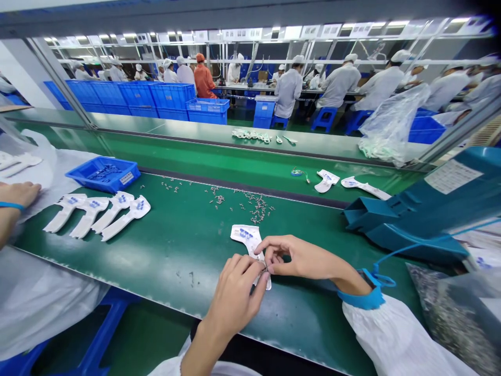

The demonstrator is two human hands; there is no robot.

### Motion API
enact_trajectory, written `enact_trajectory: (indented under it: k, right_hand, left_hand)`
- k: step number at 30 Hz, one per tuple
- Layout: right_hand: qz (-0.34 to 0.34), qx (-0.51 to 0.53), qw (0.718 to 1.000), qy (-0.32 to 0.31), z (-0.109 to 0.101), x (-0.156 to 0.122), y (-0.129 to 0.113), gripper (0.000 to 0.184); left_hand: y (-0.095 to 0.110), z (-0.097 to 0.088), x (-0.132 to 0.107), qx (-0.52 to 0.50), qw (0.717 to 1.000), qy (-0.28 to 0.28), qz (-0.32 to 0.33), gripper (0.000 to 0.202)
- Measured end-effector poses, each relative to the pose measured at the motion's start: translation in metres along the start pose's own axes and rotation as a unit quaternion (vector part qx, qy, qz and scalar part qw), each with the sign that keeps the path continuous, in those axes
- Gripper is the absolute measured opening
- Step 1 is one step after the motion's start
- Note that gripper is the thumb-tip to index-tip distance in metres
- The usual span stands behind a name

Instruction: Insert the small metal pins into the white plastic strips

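A white plastic handle shell half (245,233) with small blue parts in its wide end lies on the green bench in front of me. My left hand (235,292) is closed over its lower end, thumb and fingers pinched together. From the other side my right hand (295,256) reaches in, its thumb and fingertips meeting those of the left above the shell. A tiny dark item shows between the fingertips, too small to name. Just beyond the shell lies a pile of small metal parts (258,208). The shell's lower part is partly hidden by my fingers.
Several similar shells (129,215) lie at left beside a blue bin (104,175) of blue parts. A co-worker's hand (19,194) rests at the far left. Teal stacking bins (422,209) and a plastic bag of metal parts (462,308) stand at right. A blue cord runs from my right wristband.
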State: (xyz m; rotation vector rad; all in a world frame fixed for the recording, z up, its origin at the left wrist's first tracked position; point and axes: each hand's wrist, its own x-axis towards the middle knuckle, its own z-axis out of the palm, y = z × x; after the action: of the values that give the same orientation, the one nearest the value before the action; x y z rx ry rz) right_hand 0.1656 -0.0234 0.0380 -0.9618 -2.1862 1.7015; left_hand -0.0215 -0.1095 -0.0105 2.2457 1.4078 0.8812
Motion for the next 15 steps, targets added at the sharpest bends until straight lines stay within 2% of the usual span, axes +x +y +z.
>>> enact_trajectory:
  k: [5,11,13,15]
  right_hand:
    - [0.032,0.032,0.998,0.045,0.008,0.006,0.004,0.021]
    - [0.039,0.018,0.997,0.065,0.015,0.01,0.006,0.025]
    - [0.037,-0.01,0.997,0.073,0.011,0.008,0.006,0.025]
    - [0.037,-0.08,0.991,0.099,0.007,0.006,0.006,0.025]
  left_hand:
    - [-0.004,0.005,0.0,0.022,0.998,0.053,-0.032,0.019]
    - [-0.004,0.005,0.0,0.023,0.996,0.084,-0.036,0.018]
    - [-0.004,0.005,0.0,0.023,0.995,0.091,-0.039,0.012]
    - [-0.005,0.006,0.0,0.036,0.994,0.087,-0.05,0.022]
